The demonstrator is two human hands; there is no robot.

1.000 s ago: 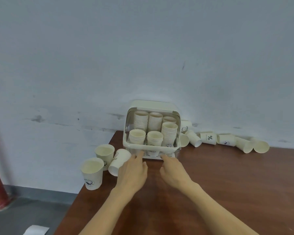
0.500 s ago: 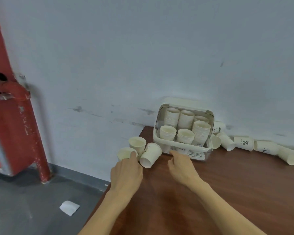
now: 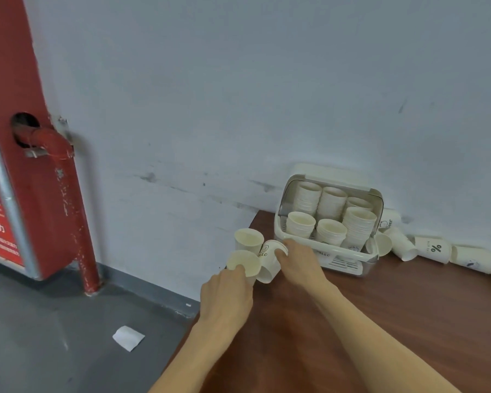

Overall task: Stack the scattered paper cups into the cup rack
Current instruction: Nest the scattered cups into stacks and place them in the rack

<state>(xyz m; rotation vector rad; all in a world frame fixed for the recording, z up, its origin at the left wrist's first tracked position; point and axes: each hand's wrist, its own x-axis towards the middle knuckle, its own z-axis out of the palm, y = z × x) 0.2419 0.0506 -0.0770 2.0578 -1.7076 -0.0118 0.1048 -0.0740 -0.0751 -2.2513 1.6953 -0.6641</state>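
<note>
A white cup rack (image 3: 349, 255) stands at the table's back left corner against the wall, holding several stacks of paper cups. Left of it stand two upright cups, a far one (image 3: 248, 240) and a near one (image 3: 243, 263), with a tipped cup (image 3: 270, 265) lying between them and the rack. My left hand (image 3: 227, 293) reaches the near upright cup, fingertips on its rim and side. My right hand (image 3: 302, 260) holds the tipped cup near its bottom end, thumb and fingers curled round it. More cups (image 3: 434, 248) lie tipped along the wall right of the rack.
The brown wooden table (image 3: 352, 321) ends just left of the cups, with grey floor below. A red cabinet (image 3: 14, 154) with a red pipe (image 3: 77, 222) stands at the left. A scrap of white paper (image 3: 128, 337) lies on the floor.
The view swung left. Both hands moved left from the rack's front to the loose cups; my left hand reached the near upright cup and my right hand took hold of the tipped cup.
</note>
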